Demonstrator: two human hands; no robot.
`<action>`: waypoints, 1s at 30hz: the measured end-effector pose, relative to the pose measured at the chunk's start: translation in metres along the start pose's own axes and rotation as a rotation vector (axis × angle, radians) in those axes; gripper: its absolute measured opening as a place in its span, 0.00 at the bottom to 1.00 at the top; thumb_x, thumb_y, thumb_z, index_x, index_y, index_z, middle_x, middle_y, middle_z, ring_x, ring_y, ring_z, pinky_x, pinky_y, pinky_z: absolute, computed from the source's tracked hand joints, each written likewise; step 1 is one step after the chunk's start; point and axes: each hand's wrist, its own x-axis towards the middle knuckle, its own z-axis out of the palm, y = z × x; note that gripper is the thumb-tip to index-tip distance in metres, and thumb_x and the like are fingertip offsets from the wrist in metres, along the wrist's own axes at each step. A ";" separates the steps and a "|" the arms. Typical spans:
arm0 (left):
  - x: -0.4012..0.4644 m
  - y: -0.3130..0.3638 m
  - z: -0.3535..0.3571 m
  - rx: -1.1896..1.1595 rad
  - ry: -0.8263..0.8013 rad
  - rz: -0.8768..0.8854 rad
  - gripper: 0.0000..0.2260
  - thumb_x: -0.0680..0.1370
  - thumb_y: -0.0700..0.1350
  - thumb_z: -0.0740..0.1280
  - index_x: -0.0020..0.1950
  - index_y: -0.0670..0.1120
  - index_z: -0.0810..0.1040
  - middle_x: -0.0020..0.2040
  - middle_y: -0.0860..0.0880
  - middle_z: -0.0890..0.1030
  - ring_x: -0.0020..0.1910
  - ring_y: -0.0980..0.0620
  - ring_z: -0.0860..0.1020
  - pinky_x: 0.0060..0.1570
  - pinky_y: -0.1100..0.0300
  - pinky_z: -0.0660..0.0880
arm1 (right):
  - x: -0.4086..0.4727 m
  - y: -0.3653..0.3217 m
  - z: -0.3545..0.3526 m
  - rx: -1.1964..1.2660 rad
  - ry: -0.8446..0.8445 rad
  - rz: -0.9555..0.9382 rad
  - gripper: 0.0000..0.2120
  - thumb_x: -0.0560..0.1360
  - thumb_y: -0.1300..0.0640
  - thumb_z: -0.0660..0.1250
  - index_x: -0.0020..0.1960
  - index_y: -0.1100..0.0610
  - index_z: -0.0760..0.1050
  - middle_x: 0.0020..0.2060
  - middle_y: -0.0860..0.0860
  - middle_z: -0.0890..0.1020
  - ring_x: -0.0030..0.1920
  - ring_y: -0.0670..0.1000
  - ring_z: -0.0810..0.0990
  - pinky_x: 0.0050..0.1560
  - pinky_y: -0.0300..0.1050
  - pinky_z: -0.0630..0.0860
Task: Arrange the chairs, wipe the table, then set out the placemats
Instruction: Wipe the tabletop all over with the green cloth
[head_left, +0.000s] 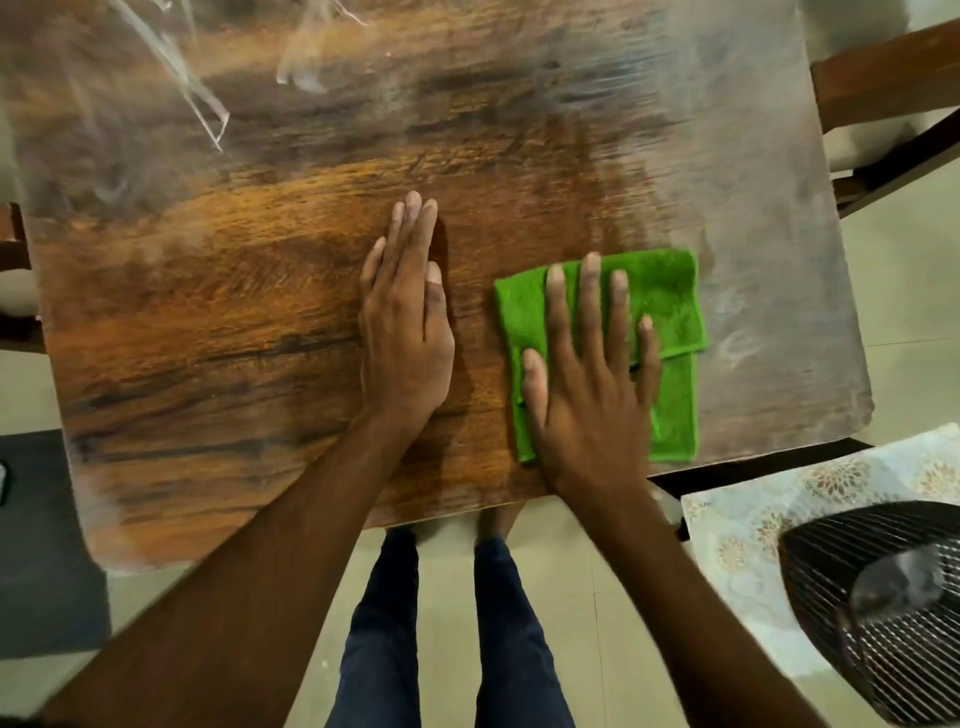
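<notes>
**Wiping under way: cloth under your right hand, near right part of the desk**

Nearest you, your legs stand at the desk's near edge. Low on the right a patterned placemat (748, 525) lies off the desk, with a black wire-mesh object (883, 613) resting on it; no mat is set out on the desk yet.

On the desk (208, 322), your right hand (587, 384) lies flat and open, fingers spread, pressing the green cloth (670, 312). It grasps nothing; the palm simply pins the cloth down. The cloth is folded, its long axis running near to far, and it sits toward the near right, short of the right edge.

Your left hand (405, 317) lies just left of the cloth, apart from it, also flat and released, fingers together and pointing far. It looks to be bracing you.

The relation that matters: the cloth is already under the right hand, so that hand should drive the wipe. The widest stretch of desk lies to the far and left of the cloth; expect to sweep that way, lifting the left hand clear as you cross.

Farther off, glare blurs the far surface. A chair (883, 78) stands at the far right corner.
</notes>
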 end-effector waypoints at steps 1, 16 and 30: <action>0.000 0.000 -0.002 -0.037 -0.002 -0.009 0.21 0.88 0.37 0.56 0.82 0.40 0.67 0.83 0.43 0.67 0.84 0.47 0.62 0.81 0.45 0.61 | -0.013 -0.015 0.004 0.004 -0.016 0.003 0.33 0.88 0.40 0.46 0.88 0.49 0.40 0.87 0.54 0.42 0.87 0.57 0.41 0.85 0.65 0.49; -0.011 0.016 -0.027 0.025 -0.187 0.055 0.25 0.88 0.48 0.57 0.86 0.44 0.60 0.86 0.47 0.59 0.86 0.52 0.54 0.84 0.45 0.55 | -0.020 0.036 0.002 -0.019 0.037 -0.043 0.32 0.88 0.39 0.48 0.88 0.48 0.44 0.88 0.50 0.45 0.87 0.52 0.43 0.84 0.62 0.54; 0.007 0.048 0.032 0.162 -0.139 0.101 0.25 0.89 0.44 0.52 0.87 0.43 0.54 0.87 0.45 0.54 0.87 0.50 0.50 0.84 0.49 0.49 | 0.093 0.061 -0.012 -0.015 0.172 -0.148 0.30 0.89 0.41 0.44 0.88 0.50 0.46 0.88 0.51 0.48 0.87 0.53 0.45 0.85 0.59 0.49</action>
